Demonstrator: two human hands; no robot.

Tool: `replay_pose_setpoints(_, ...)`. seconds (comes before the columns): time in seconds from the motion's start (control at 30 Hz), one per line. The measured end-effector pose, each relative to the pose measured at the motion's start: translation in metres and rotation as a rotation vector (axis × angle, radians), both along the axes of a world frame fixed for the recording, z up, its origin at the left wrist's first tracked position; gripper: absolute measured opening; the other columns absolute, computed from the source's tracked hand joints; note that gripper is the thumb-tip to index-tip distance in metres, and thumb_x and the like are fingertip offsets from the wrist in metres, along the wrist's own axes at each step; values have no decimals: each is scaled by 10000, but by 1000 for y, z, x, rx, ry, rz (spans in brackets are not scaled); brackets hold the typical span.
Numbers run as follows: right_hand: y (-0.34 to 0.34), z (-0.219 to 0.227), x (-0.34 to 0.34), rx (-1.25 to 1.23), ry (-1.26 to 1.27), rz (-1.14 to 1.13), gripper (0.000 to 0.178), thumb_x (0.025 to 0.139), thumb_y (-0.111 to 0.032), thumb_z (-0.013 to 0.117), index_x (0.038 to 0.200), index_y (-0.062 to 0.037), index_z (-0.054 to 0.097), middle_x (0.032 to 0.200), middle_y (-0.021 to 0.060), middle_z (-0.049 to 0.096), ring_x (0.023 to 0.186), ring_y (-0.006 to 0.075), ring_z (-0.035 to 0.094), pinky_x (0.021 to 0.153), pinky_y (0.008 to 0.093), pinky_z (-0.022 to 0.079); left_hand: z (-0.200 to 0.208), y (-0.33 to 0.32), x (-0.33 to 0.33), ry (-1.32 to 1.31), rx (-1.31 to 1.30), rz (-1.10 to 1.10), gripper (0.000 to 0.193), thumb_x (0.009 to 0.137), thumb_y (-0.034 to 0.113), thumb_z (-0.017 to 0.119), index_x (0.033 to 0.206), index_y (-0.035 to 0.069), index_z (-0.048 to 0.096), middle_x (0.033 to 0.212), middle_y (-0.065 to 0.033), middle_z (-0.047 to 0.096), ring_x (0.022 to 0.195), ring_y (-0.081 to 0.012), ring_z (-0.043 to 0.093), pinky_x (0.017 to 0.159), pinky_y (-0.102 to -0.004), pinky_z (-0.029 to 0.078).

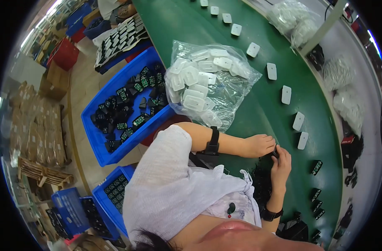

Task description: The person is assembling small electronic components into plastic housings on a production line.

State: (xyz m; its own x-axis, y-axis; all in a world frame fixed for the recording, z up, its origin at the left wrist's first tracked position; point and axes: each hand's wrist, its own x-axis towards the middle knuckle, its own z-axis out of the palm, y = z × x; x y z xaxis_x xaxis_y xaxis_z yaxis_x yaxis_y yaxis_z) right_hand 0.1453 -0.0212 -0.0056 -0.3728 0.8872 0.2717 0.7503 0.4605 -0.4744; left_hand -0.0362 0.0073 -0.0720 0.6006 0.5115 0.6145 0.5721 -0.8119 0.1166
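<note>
A person seen from above sits at a long green worktop (241, 117), both forearms reaching in toward a small dark part (276, 151) held at the near edge of the green surface. The left hand (260, 145) comes across from the left, fingers curled loosely around the part's upper side. The right hand (280, 164) rises from below, fingers bent and closed on the same part (it is too small and too covered to tell its exact shape). The two hands touch each other around it. Each wrist wears a dark band.

Just below the hands lies a loose heap of small black pieces (261, 178) on the worktop. To the right, a curved row of white rounded-rectangle casings (286, 94) runs along the worktop away from the person, and nearer the bottom a few black parts with green faces (316, 167) follow the same line. Beyond the left forearm sits an open clear plastic bag (224, 92) filled with more white casings. To the left of the worktop, a blue bin (111, 129) holds many black and green parts, and a second blue bin (115, 192) sits lower down by the person's side.
</note>
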Motion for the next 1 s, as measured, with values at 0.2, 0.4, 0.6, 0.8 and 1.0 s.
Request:
replay_pose_setpoints(0.2,40,13,23,-579,184,-11,353,852,-5,594,1205,-1,596,1141,88,629,1014,154,592,887,307,469,-2,22,7,-76,-36,8,244,759,167,586,943,6,575,963,-113,585,868,-262,550,730,-339,458)
replay_pose_setpoints(0.4,11,14,10,-426,610,3,438,928,-93,591,1345,-14,482,1234,93,560,1111,172,540,967,297,413,16,15,1,-413,-671,-21,264,825,176,654,1001,2,565,946,-176,627,894,-351,602,752,-402,479)
replay_pose_setpoints(0.6,-16,29,-4,-301,731,-27,387,955,-83,553,1331,-15,496,1195,76,575,1072,144,554,937,279,429,73,-35,-10,-890,-1187,-215,222,917,150,577,1071,-7,550,828,-146,651,646,-235,658,598,-343,519)
replay_pose_setpoints(0.8,-38,44,-28,-256,798,-154,355,955,-122,564,1290,-9,540,1104,48,598,955,106,556,861,240,434,92,-49,-21,-863,-1140,-197,365,941,150,559,1271,5,508,784,-83,654,597,-113,621,526,-256,500)
replay_pose_setpoints(1.0,-28,40,-39,-277,841,-113,360,994,-205,496,1279,6,559,1124,56,616,999,113,551,903,251,421,100,-46,-33,-944,-1258,-78,362,946,188,575,1235,-27,538,787,-85,655,572,-95,606,491,-227,479)
